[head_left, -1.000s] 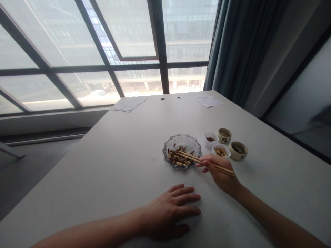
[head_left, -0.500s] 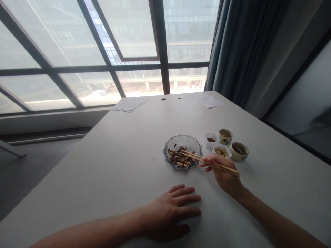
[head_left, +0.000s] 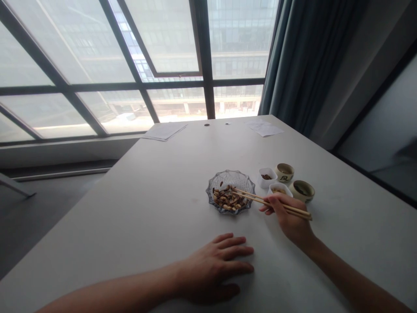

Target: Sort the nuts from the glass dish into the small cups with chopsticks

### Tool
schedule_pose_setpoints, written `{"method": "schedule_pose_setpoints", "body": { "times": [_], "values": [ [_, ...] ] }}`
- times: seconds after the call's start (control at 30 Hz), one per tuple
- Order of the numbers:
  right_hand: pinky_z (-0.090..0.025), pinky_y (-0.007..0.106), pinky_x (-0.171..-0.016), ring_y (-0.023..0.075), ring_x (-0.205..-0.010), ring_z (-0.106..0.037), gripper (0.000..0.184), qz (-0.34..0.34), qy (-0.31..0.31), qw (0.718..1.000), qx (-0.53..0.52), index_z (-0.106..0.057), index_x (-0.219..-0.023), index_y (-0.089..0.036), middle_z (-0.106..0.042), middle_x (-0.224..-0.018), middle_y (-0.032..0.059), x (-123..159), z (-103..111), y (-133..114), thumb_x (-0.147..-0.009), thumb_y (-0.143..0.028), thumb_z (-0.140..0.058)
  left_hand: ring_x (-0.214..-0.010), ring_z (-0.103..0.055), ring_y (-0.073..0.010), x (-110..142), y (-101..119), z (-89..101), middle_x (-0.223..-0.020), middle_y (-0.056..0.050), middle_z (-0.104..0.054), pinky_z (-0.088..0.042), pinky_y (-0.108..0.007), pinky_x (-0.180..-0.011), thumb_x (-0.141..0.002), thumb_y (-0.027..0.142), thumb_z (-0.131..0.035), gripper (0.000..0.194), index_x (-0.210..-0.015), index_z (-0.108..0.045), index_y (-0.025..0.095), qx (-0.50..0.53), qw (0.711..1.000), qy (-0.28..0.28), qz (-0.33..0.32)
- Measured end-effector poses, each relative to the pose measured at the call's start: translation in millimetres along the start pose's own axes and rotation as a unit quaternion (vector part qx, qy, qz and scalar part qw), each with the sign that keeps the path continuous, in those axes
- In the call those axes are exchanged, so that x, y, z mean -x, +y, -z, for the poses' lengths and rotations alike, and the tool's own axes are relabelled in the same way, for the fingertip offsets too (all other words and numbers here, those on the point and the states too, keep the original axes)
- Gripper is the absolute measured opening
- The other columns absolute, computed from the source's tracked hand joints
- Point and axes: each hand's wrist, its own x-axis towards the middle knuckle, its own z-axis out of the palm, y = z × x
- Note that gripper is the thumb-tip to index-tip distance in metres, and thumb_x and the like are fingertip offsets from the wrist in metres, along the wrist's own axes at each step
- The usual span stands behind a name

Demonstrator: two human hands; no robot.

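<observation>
Our right hand pinches wooden chopsticks, tips over seeds in a glass dish at eleven o'clock; our left hand lies spread flat on the counter.

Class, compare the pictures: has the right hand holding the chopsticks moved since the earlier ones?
Yes. The right hand has moved rightward, further from the glass dish.

My right hand hides the middle of the chopsticks and most of the white tub behind it. My left forearm and right forearm run off the bottom edge. Bits in the glass dish too small to name. Dark blur at the right edge, can't tell what
</observation>
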Motion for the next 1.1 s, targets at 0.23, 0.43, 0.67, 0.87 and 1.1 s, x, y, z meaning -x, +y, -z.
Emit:
{"method": "schedule_pose_setpoints", "body": {
  "times": [0.23,0.43,0.67,0.87,1.1],
  "values": [
    [-0.065,0.031,-0.057,0.0204,-0.061,-0.077,0.037,0.001,-0.028,0.999,0.018,-0.083,-0.088,-0.021,-0.082,-0.079,0.0070,-0.3,-1.6,-1.1,-0.105,-0.050,-0.066,-0.159,-0.038,-0.0330,-1.1,1.1,0.6,-0.167,-0.006,-0.049,-0.026,-0.053,-0.133,-0.102,0.041,-0.065,0.052,-0.151,-0.056,0.029,0.007,1.000,0.009,-0.005],
    [-0.067,0.033,-0.059,0.0222,-0.063,-0.078,0.036,0.021,-0.006,1.000,0.011,-0.084,-0.089,-0.022,-0.083,-0.080,0.0068,-0.3,-5.0,1.0,-0.105,-0.048,-0.065,-0.159,-0.039,-0.0339,-0.6,-0.1,1.3,-0.167,-0.006,-0.049,-0.026,-0.053,-0.133,-0.104,0.043,-0.062,0.049,-0.151,-0.056,0.028,0.008,1.000,0.005,-0.004],
    [-0.069,0.037,-0.061,0.0255,-0.065,-0.080,0.034,0.029,0.021,0.999,0.001,-0.084,-0.088,-0.023,-0.083,-0.079,0.0070,1.2,-3.4,2.4,-0.104,-0.048,-0.067,-0.159,-0.039,-0.0348,-0.9,0.6,0.0,-0.167,-0.007,-0.049,-0.025,-0.054,-0.133,-0.103,0.043,-0.063,0.050,-0.151,-0.057,0.029,0.015,1.000,0.011,-0.006],
    [-0.070,0.034,-0.060,0.0247,-0.063,-0.080,0.034,0.030,0.040,0.999,0.002,-0.083,-0.081,-0.025,-0.082,-0.075,0.0055,2.3,-4.4,-1.7,-0.102,-0.047,-0.070,-0.158,-0.040,-0.0346,-1.6,0.7,1.1,-0.167,-0.007,-0.049,-0.024,-0.053,-0.133,-0.103,0.042,-0.063,0.050,-0.150,-0.057,0.029,0.018,1.000,0.010,-0.006],
    [-0.070,0.035,-0.062,0.0264,-0.066,-0.082,0.032,0.032,0.112,0.993,0.000,-0.083,-0.088,-0.021,-0.083,-0.079,0.0077,-6.4,9.6,-11.0,-0.100,-0.048,-0.073,-0.159,-0.039,-0.0336,-1.2,0.1,1.1,-0.167,-0.006,-0.048,-0.025,-0.052,-0.133,-0.105,0.044,-0.060,0.048,-0.150,-0.057,0.028,0.007,1.000,0.005,-0.006]
  ]
}}
